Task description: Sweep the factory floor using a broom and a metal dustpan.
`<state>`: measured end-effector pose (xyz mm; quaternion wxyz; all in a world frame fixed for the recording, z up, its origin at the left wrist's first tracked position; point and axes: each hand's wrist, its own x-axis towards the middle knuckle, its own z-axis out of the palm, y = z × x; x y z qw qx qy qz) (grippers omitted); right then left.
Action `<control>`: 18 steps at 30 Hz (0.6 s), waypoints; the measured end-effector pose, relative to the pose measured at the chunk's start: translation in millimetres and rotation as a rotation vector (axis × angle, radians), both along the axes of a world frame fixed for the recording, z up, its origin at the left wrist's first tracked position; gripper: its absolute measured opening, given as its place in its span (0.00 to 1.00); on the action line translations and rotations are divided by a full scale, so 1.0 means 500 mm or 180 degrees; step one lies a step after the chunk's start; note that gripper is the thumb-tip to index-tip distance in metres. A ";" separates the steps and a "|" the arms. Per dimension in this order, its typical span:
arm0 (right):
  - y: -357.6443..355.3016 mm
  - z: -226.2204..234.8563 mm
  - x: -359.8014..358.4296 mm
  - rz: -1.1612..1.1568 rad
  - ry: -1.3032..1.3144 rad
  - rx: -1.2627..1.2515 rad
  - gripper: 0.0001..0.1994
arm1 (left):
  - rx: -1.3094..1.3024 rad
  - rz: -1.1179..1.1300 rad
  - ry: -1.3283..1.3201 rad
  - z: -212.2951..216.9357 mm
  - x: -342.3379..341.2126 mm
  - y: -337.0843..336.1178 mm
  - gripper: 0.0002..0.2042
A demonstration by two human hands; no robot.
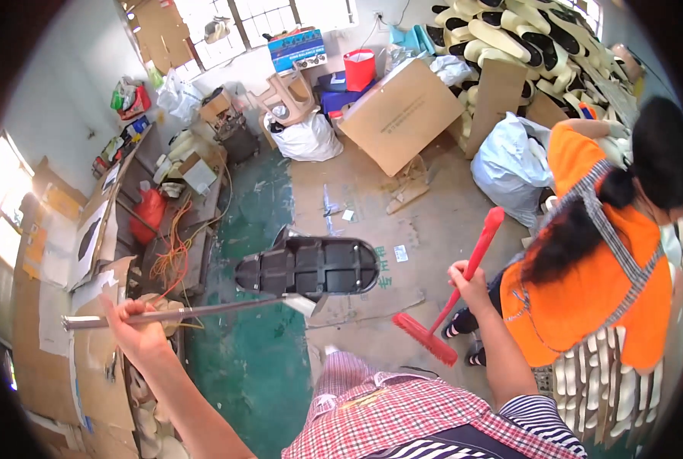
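My left hand (pixel 139 329) is closed around the long metal handle (pixel 219 309) of what looks like a dustpan. At the handle's far end is a black, ribbed, pan-like part (pixel 311 266), rounded at its right end, with a small pale piece where the two meet. Gripped in my right hand (pixel 470 286) is a red broom (pixel 450 304). Its handle slants up to the right, and its short red head with bristles (pixel 424 336) is low and to the left, in front of me. Whether the bristles touch the floor I cannot tell.
A person in an orange top (pixel 586 260) bends close on my right. Beyond are a large cardboard box (pixel 401 115), a filled pale bag (pixel 513 168) and a heap of cream sole-shaped pieces (pixel 517 38). Orange cables (pixel 175 256) hang by the cluttered bench on the left.
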<state>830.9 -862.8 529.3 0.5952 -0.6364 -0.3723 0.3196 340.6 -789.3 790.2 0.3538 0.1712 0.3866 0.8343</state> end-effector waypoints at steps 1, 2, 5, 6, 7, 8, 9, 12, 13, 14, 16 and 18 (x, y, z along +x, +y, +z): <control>0.056 0.009 0.003 0.0061 -0.0050 -0.0178 0.07 | -0.0056 -0.0124 -0.0163 0.015 0.020 0.063 0.25; 0.096 0.013 0.008 0.0058 -0.0105 -0.0366 0.10 | -0.0144 -0.0274 -0.0225 0.017 0.025 0.128 0.24; 0.249 -0.038 0.025 -0.0037 -0.0531 -0.0149 0.17 | -0.0094 -0.0709 -0.0300 0.020 0.041 0.301 0.24; 0.308 -0.051 0.036 -0.0131 -0.0566 -0.0078 0.17 | -0.0023 -0.0762 -0.0263 0.021 0.044 0.361 0.25; 0.350 -0.062 0.046 -0.0179 -0.0762 -0.0400 0.22 | -0.0010 -0.0987 -0.0424 0.017 0.040 0.422 0.25; 0.390 -0.076 0.052 -0.0207 -0.0948 -0.0749 0.27 | -0.0037 -0.1228 -0.0493 0.018 0.035 0.485 0.26; 0.429 -0.093 0.066 -0.0296 -0.0996 -0.0695 0.27 | -0.0053 -0.1239 -0.0557 0.021 0.047 0.545 0.26; 0.532 -0.103 0.082 -0.0397 -0.0623 -0.0985 0.30 | -0.0099 -0.1500 -0.0585 0.047 0.093 0.695 0.26; 0.567 -0.101 0.091 -0.0391 -0.0535 -0.0853 0.31 | -0.0086 -0.1648 -0.0659 0.054 0.114 0.744 0.25; 0.604 -0.093 0.083 -0.0391 -0.0429 -0.0705 0.32 | -0.0064 -0.1804 -0.0712 0.057 0.129 0.793 0.25; 0.663 -0.100 0.084 -0.0511 -0.0464 -0.0220 0.24 | -0.0113 -0.1943 -0.0686 0.051 0.153 0.887 0.25; 0.705 -0.135 0.131 -0.0024 -0.0296 -0.1101 0.15 | -0.0170 -0.1861 -0.0723 0.033 0.195 0.988 0.25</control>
